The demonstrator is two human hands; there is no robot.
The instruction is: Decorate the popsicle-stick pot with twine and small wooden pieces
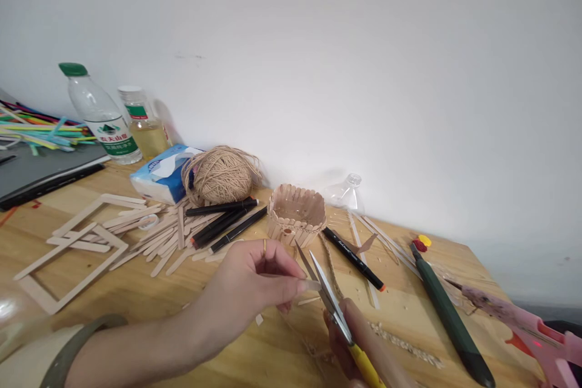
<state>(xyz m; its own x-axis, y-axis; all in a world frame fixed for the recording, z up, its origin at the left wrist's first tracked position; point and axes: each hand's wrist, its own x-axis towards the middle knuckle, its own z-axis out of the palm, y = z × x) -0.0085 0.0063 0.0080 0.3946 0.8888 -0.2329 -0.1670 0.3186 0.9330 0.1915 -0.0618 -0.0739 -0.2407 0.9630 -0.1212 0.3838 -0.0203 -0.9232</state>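
Note:
My left hand (261,279), with a ring on one finger, pinches a small pale strip (313,285) that looks like a piece of craft stick. My right hand (359,345) is wrapped round yellow-handled scissors (334,306). The blades are parted and point up and left, with the strip's free end between them. Just behind the blade tips stands a small basket (297,218) made of short stick pieces.
Craft sticks (168,236), black markers (239,230), a twine ball (222,176) and a tissue pack (163,173) lie left. Two bottles (107,121) stand behind. To the right are a green-handled tool (448,315) and a pink glue gun (513,321).

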